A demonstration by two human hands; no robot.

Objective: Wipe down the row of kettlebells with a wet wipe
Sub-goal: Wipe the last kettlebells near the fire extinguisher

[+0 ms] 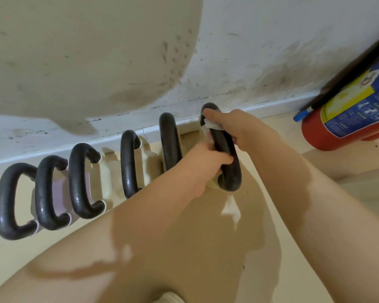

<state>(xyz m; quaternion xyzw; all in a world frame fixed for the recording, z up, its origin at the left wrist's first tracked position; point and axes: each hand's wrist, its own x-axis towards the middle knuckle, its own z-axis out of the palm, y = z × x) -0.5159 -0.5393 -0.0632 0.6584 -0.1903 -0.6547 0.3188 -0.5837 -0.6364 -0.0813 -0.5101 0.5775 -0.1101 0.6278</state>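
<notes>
Along wall (228, 62): six kettlebells (83, 180), one wipe (212, 125)

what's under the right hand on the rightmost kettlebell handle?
A white wet wipe is pinched under the right hand against the rightmost kettlebell handle. Only its edge shows; the rest is covered by the fingers. The left hand grips the handle lower down.

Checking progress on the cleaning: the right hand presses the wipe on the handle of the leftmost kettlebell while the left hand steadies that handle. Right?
Not quite. The head view shows the right hand pressing the wipe on the rightmost kettlebell, nearest the extinguisher. The left hand does steady that handle.
</notes>
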